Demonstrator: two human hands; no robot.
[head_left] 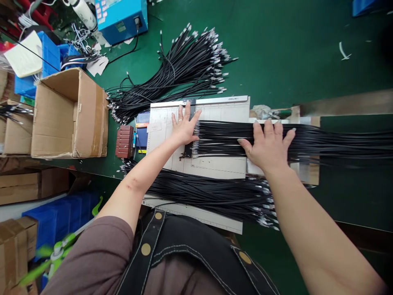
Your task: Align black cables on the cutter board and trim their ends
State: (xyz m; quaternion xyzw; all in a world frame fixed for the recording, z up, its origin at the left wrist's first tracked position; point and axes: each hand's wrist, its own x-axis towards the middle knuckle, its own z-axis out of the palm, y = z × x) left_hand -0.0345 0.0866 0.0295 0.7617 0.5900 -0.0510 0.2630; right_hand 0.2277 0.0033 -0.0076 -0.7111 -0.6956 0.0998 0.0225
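A flat row of black cables point(221, 139) lies side by side across a white ruled board point(219, 167) and runs off to the right. My left hand point(185, 125), fingers spread, rests at the metal-tipped ends of the row, over a dark bar point(188, 150) on the board. Farther right, my right hand point(268, 145) lies flat on top of the cables with its fingers apart. Neither hand grips anything. A loose bundle of black cables point(181, 61) fans out behind the board, and another bundle point(208, 190) lies in front of it.
An open cardboard box point(93, 119) stands at the left, beside a brown ridged block point(124, 141). A blue machine point(123, 22) with a plugged cord is at the back left. Near the left edge, a green fan point(57, 252) sits below table level. A white scrap point(343, 51) lies back right.
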